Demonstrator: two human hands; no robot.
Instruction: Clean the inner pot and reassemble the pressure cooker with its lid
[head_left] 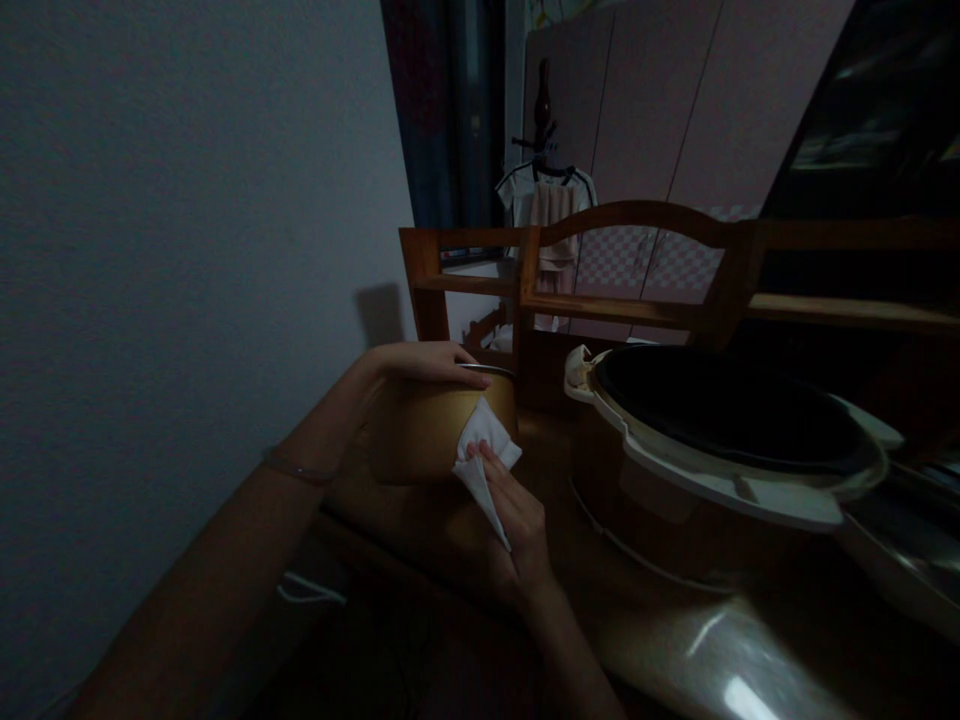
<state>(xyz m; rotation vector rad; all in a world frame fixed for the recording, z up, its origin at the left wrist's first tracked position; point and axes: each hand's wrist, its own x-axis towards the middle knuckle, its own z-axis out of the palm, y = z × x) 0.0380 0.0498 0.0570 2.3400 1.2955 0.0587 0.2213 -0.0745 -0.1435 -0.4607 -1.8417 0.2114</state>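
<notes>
A gold-coloured inner pot stands on the wooden table. My left hand lies over its rim and grips it from the top. My right hand presses a white cloth against the pot's outer side, with the fingers closed on the cloth. To the right stands an open rice cooker with a dark inside and a white rim.
A wooden shelf frame runs behind the pot and cooker. Clothes hang on a rack further back, before pink cupboard doors. A bare wall fills the left. A white cord lies by the table's left edge.
</notes>
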